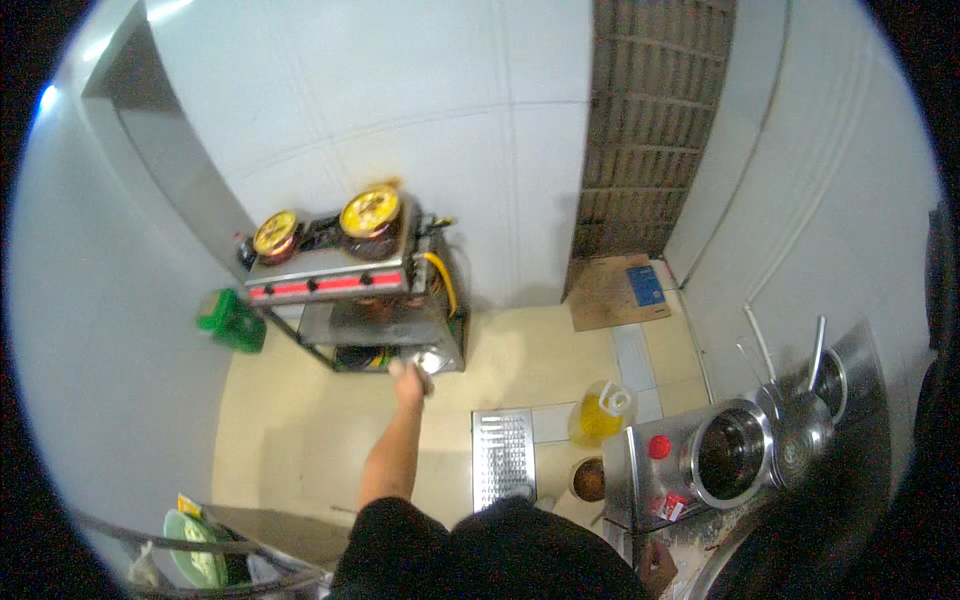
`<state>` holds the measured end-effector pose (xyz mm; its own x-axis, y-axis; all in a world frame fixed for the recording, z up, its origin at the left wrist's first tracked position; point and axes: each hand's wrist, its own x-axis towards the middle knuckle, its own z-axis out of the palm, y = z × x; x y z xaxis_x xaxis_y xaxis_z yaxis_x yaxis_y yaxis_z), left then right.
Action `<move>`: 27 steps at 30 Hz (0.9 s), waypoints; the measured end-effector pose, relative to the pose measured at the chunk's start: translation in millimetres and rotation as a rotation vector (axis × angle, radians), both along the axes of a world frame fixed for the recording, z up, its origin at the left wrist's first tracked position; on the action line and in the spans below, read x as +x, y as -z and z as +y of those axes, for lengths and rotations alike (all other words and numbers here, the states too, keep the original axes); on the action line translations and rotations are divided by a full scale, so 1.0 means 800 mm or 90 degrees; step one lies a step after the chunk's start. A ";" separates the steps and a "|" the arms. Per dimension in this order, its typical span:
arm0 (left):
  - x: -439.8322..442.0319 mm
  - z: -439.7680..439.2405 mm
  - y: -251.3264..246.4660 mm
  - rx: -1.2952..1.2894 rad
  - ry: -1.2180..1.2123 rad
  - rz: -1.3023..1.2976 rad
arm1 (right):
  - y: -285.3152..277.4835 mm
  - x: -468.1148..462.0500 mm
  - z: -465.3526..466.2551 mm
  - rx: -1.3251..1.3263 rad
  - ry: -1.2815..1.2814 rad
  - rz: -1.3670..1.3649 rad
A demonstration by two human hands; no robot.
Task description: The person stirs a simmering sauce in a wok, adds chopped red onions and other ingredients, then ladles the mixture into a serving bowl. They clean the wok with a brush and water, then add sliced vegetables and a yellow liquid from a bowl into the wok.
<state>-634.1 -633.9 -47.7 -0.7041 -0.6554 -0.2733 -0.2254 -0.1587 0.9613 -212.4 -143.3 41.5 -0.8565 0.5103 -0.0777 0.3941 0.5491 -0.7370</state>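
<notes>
My left hand [409, 379] is stretched out over the floor, before a steel gas stove [330, 266] on a metal stand. Blur hides its grip; a dark shape and a shiny metal thing [430, 361] show beside the fingers, and I cannot tell whether they are held. At the lower right, my right hand [657, 568] hangs low by the edge of the steel counter [675, 541], partly in shadow, its grip unclear. Two pots with yellow contents stand on the stove, a smaller one [276, 234] at left and a larger one [370, 214] at right.
A metal floor grate [502, 457], a jug of yellow liquid [600, 415] and an open container [589, 480] are near my feet. A round steel pot [731, 454] and pans [802, 435] stand at right. Flattened cardboard [607, 292], a green bin [234, 321] and a green basin [193, 551] lie farther out.
</notes>
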 end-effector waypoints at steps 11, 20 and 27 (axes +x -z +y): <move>-0.253 -0.199 -0.032 -0.124 -0.036 -0.092 | -0.050 -0.294 -0.125 0.140 -0.123 -0.125; -0.280 -0.306 -0.017 -0.866 0.241 -0.095 | -0.015 -0.496 -0.346 0.128 -0.361 -0.110; -0.270 -0.620 -0.013 -0.184 -0.340 -0.122 | -0.035 -0.577 -0.414 0.149 -0.361 -0.151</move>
<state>-850.4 -1130.3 -37.6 -0.2167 -0.9687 -0.1213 -0.3594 -0.0364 0.9325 -674.1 -474.6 69.8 -0.9709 0.0105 -0.2392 0.1330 0.8545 -0.5022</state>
